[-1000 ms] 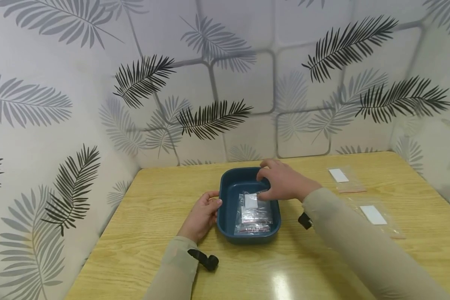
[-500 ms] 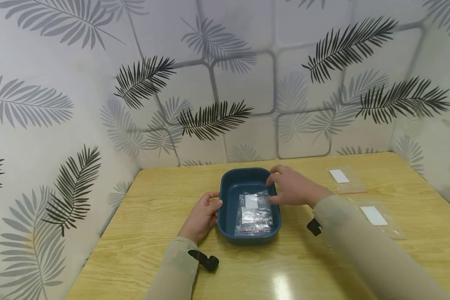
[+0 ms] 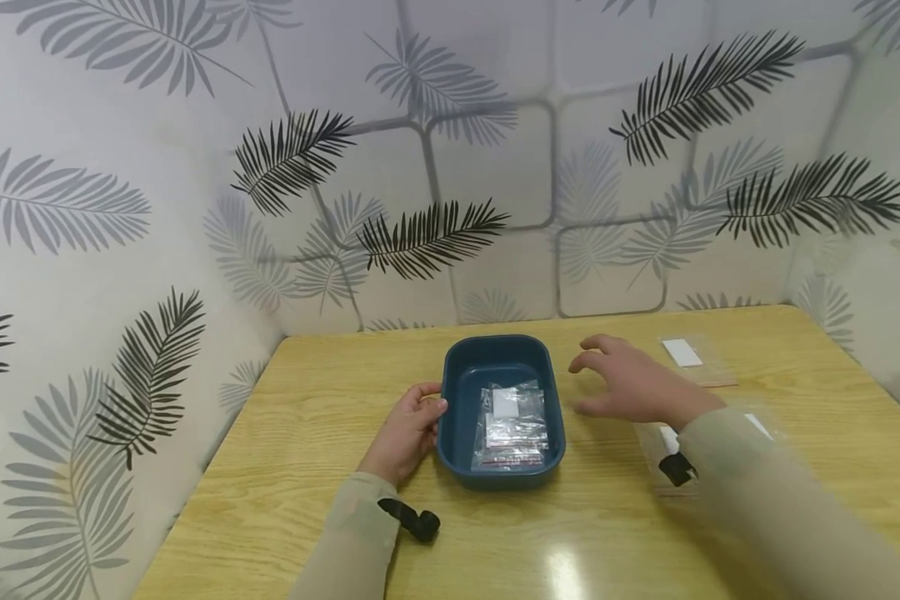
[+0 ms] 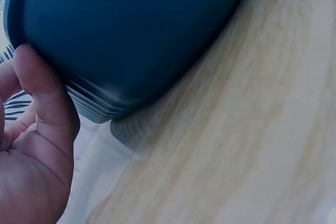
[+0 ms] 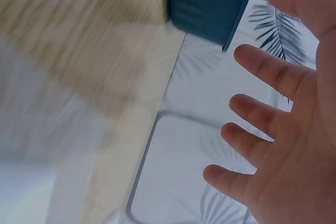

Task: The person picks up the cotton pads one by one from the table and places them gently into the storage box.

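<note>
1. The left grip (image 3: pixel 405 433) pinched the deep blue, rounded box (image 3: pixel 495 352) by its left edge.
2. Clear, flat plastic bags (image 3: pixel 512 429) lay inside.
3. The right grip (image 3: pixel 633 385) was spread, just right of the box.

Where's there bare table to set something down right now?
Bare table lies left of the left hand, and in front of the blue bin, between the sleeves. Right of the bin is crowded: the right hand hovers there, with clear bags near it, some partly hidden by its sleeve.
</note>
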Demonstrator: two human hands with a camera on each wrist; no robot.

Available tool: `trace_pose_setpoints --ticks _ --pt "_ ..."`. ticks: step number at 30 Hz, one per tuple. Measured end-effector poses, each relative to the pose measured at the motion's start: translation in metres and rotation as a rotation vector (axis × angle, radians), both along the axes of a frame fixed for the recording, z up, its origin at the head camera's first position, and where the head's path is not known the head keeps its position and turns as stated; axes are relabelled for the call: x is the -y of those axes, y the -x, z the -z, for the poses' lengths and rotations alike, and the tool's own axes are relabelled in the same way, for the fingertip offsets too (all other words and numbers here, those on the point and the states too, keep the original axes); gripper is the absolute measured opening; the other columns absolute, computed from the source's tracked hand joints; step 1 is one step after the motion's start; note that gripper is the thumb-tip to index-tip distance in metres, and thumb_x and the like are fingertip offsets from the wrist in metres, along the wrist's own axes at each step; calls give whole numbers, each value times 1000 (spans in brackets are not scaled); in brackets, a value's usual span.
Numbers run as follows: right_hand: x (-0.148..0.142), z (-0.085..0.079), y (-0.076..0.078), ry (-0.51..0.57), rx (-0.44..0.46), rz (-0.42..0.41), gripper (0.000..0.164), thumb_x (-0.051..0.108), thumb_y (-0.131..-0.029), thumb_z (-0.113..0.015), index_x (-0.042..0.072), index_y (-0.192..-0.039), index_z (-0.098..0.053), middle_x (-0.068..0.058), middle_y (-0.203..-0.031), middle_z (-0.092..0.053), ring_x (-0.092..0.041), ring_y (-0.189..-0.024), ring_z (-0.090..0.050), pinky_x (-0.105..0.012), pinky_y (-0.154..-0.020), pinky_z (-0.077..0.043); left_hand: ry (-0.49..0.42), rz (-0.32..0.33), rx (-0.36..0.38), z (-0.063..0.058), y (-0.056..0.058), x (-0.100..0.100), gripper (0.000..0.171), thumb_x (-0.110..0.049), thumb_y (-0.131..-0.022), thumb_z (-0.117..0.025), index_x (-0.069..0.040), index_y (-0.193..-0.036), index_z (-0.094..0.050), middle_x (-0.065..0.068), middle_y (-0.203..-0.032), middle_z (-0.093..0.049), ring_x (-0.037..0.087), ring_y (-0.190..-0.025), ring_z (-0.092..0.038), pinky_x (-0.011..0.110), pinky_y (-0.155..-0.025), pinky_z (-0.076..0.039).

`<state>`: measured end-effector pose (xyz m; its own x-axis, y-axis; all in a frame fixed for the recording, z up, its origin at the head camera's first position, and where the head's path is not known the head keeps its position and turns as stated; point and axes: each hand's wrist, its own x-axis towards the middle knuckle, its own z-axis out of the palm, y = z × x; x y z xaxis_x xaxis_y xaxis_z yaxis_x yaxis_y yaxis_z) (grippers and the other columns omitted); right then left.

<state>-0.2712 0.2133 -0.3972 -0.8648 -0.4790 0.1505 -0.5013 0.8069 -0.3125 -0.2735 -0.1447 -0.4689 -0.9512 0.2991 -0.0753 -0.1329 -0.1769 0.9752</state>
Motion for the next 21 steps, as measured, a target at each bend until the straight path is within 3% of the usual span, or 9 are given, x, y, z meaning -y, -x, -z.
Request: trace_pose_setpoints --ticks 11,21 --pt "-58 14 -27 -67 -20 25 50 36 -79 -83 10 -119 -70 -27 -141 -48 -51 -126 -46 -63 -100 -41 -5 0 5 3 1 0 39 -10 -106 -54 -2 -142 -42 5 -87 -60 12 -65 -52 24 -59 -47" --pt "-93 20 -52 -147 -16 40 66 44 -67 -91 11 -119 -70 -30 -139 -49 -55 -127 -43 -68 -101 -38 -27 -7 4 1 -1 -1 38 -7 -106 -52 -1 -141 -41 5 -87 -57 11 -64 -50 23 -58 -45"
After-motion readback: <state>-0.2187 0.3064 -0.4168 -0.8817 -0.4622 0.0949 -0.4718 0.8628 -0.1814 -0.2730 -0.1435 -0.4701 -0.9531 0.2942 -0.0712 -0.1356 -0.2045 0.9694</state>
